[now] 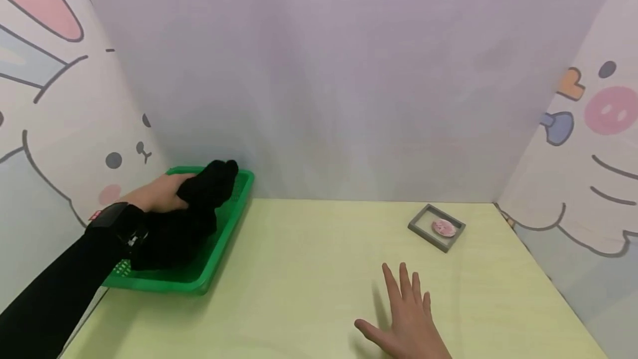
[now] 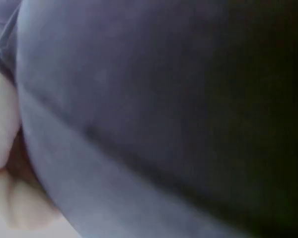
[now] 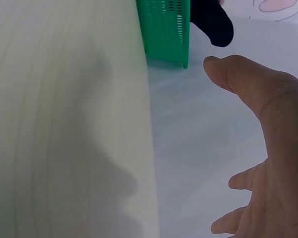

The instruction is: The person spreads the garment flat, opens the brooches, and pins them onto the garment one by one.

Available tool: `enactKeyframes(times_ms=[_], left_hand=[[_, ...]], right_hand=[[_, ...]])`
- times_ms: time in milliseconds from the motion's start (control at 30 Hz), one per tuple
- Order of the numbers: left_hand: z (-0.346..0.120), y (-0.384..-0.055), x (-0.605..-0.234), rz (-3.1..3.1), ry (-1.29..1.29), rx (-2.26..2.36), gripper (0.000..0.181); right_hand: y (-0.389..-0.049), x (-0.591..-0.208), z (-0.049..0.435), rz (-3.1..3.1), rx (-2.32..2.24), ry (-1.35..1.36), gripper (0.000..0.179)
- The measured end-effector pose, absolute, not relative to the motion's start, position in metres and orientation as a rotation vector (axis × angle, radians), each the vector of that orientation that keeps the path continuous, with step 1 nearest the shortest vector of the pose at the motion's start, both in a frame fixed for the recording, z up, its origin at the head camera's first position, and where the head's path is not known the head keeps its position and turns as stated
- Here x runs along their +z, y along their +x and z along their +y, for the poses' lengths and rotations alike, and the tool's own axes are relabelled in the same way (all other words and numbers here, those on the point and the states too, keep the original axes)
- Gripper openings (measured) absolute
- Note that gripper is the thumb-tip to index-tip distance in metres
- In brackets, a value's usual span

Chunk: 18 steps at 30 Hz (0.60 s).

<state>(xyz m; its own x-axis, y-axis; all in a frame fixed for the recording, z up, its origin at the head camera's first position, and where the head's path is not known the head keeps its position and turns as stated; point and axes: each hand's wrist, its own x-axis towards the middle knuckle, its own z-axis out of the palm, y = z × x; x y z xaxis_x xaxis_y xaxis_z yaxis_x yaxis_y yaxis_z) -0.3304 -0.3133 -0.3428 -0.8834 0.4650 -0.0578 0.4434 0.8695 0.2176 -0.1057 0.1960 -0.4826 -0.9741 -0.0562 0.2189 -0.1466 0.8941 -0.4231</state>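
My left hand (image 1: 161, 191) grips a black, soft, plush-like thing (image 1: 171, 240) over the green basket (image 1: 201, 281) at the left. A rounded end of it sticks up past the hand, and its exact kind does not show. In the left wrist view its dark cloth (image 2: 129, 99) with a seam fills most of the picture, with curled fingers (image 2: 27, 203) at its edge. My right hand (image 1: 411, 320) is held out with spread fingers at the front of the table, holding nothing. In the right wrist view its thumb (image 3: 248, 82) points toward the basket's side.
A small grey square frame (image 1: 423, 231) lies at the back right of the pale yellow table (image 1: 309, 270), with a pink oval piece (image 1: 443, 228) inside it. A plain lilac backdrop (image 1: 324, 82) rises behind, and cartoon-printed panels (image 1: 598, 181) stand at both sides.
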Motion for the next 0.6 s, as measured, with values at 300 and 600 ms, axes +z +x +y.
enactKeyframes(times_ms=[300,600], left_hand=[[-0.294,-0.313,-0.288,3.107,0.821,0.413,0.061],[-0.233,-0.286,-0.252,3.208,1.086,0.491,0.055]], right_hand=[[-0.105,-0.478,0.195,-2.873,0.707,0.17,0.114],[-0.102,-0.473,0.195,-2.877,0.714,0.18,0.114]])
